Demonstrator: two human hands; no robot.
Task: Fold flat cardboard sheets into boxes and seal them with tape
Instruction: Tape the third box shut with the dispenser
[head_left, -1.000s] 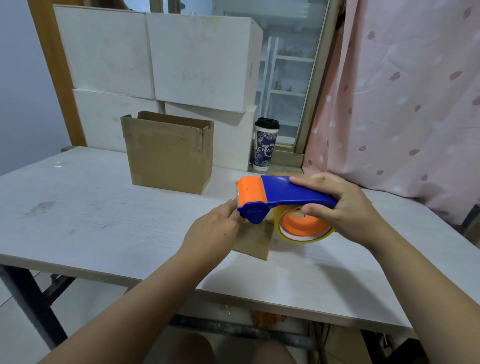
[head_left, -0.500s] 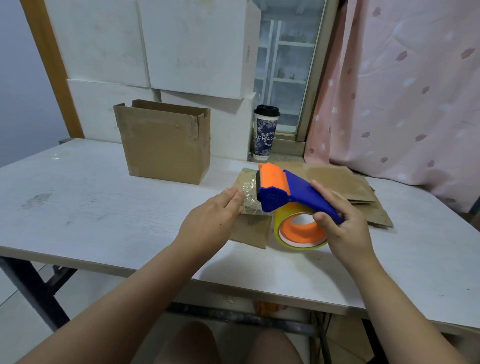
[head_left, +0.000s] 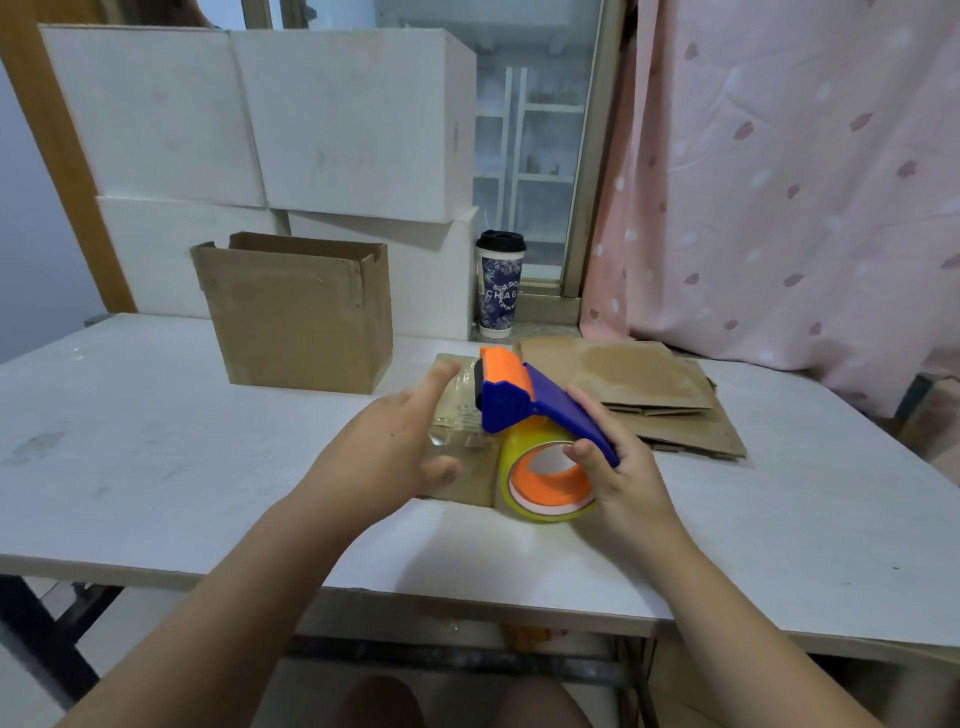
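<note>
My right hand (head_left: 626, 480) grips the blue handle of an orange and blue tape dispenser (head_left: 511, 400). Its yellowish tape roll (head_left: 545, 486) sits low over the white table (head_left: 156, 441). A crinkled strip of clear tape (head_left: 460, 410) stretches left from the dispenser's head over a small flat cardboard piece (head_left: 467, 486). My left hand (head_left: 384, 447) hovers beside the strip with fingers spread and straight, blurred by motion. Whether it touches the tape is unclear. An assembled brown box (head_left: 301, 327) stands open-topped farther back on the left.
A stack of flat cardboard sheets (head_left: 649, 384) lies to the right of the dispenser. A lidded paper cup (head_left: 500, 291) stands by the window. Large white boxes (head_left: 353, 119) are stacked behind the table, and a pink curtain (head_left: 779, 182) hangs at the right.
My right hand lowered and tilted the dispenser toward the table. My left hand went from pinching at the tape end to fingers spread. The flat sheets came into view.
</note>
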